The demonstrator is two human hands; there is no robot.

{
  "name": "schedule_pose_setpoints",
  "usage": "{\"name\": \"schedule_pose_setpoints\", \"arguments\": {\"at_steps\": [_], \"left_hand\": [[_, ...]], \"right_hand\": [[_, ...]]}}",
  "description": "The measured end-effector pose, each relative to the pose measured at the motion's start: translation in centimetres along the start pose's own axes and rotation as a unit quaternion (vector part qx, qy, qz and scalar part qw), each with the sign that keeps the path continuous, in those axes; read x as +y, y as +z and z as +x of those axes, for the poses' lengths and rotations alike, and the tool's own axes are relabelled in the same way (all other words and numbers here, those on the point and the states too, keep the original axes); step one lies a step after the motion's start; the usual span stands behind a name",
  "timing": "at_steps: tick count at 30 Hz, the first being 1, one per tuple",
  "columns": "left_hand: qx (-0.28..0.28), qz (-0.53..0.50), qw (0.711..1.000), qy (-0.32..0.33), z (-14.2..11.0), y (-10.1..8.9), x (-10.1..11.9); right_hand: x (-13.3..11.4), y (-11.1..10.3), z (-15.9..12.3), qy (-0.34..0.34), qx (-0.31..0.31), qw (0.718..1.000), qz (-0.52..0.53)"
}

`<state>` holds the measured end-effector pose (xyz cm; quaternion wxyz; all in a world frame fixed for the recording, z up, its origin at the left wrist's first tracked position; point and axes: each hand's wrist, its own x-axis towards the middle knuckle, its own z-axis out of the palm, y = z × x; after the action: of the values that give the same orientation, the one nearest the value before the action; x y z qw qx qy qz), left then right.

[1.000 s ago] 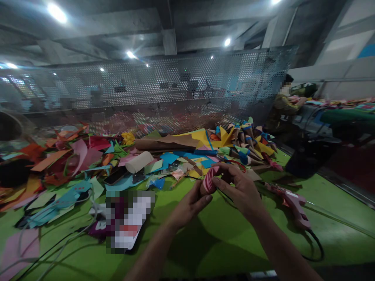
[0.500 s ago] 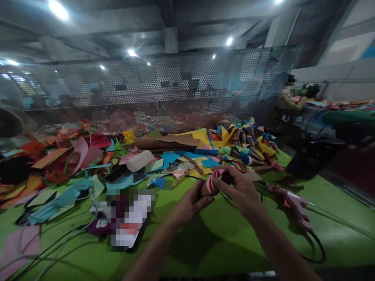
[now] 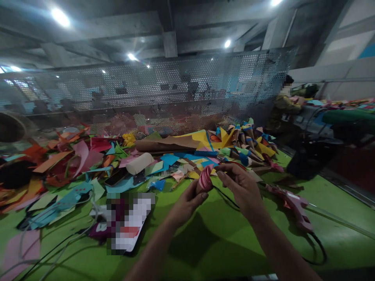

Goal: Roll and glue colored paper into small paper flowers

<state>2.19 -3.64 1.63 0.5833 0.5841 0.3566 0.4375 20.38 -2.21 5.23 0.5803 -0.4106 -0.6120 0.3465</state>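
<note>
pink striped paper piece [image 3: 206, 178] is sitting up over green table [image 3: 234, 249]. we are gripping its low end with left hand [image 3: 187, 205], fingers closed. we are bending right hand [image 3: 241, 185] fingers just beside its top; cannot tell if pinching. pink folds are already going round; we are not seeing what is left. brown cones [image 3: 255, 153] are showing blue, green ends; insides hidden.
</note>
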Motion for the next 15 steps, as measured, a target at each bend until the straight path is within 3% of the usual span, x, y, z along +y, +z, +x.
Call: {"name": "schedule_pose_setpoints", "arguments": {"at_steps": [15], "left_hand": [[0.006,-0.033,0.999,-0.033,-0.1,-0.5,-1.0]], "right_hand": [[-0.7,0.6,1.0,-0.013,-0.019,0.999,0.028]]}}
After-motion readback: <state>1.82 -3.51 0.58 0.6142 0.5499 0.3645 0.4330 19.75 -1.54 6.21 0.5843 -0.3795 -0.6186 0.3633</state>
